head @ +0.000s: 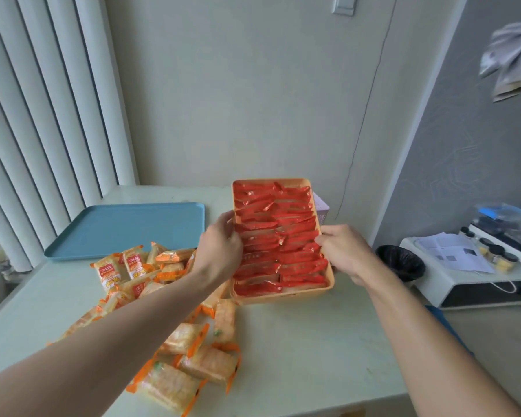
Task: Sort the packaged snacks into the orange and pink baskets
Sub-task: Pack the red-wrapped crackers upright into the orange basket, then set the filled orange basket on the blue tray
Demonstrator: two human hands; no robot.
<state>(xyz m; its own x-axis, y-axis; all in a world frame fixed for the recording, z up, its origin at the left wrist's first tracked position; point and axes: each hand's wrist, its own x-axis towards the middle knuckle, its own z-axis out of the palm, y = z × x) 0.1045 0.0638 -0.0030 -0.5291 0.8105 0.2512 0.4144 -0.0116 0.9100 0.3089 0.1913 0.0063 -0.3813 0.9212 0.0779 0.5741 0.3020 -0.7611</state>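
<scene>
The orange basket (331,279) is tilted up toward me, packed with several red snack packets (278,236) in rows. My left hand (220,245) grips its left rim, thumb inside on the packets. My right hand (345,251) grips the right rim, fingertips curled over the edge. Behind the basket's right side, a corner of the pink basket (322,209) peeks out, mostly hidden. Several orange-and-white cracker packets (175,341) lie loose on the table to the left, under my left forearm.
An empty blue tray (127,227) lies at the back left of the pale green table (298,356), next to vertical blinds. To the right, off the table, stand a black bin (400,261) and a white stand (463,281) with papers and jars.
</scene>
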